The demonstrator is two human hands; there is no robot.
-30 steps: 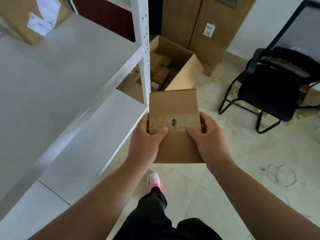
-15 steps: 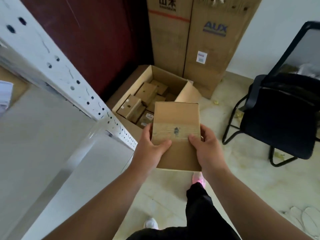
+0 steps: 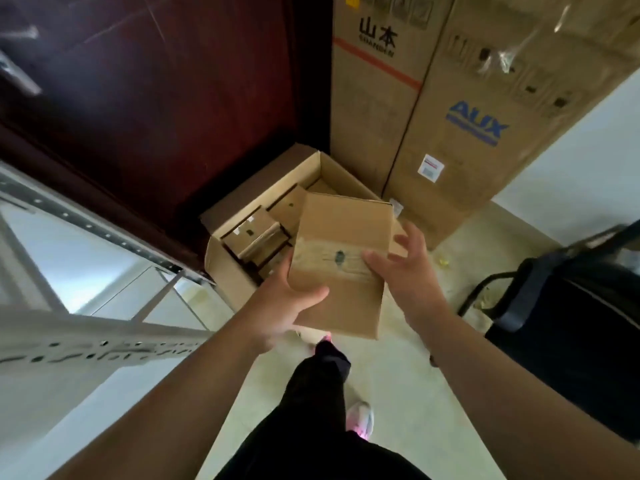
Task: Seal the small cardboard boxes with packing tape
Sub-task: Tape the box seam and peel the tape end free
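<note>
Small box (image 3: 343, 226) hangs above open carton (image 3: 225, 268) on pale floor (image 3: 415, 393).

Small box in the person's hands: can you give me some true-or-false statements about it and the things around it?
1. A strip of tape crosses the top of the small box. True.
2. The left hand holds the small box, thumb on top. True.
3. A tape dispenser is gripped on the right. False: the right hand is open, fingers spread at the box's side, holding nothing.
4. The carton on the floor is empty. False: the open carton holds several smaller boxes.
</note>
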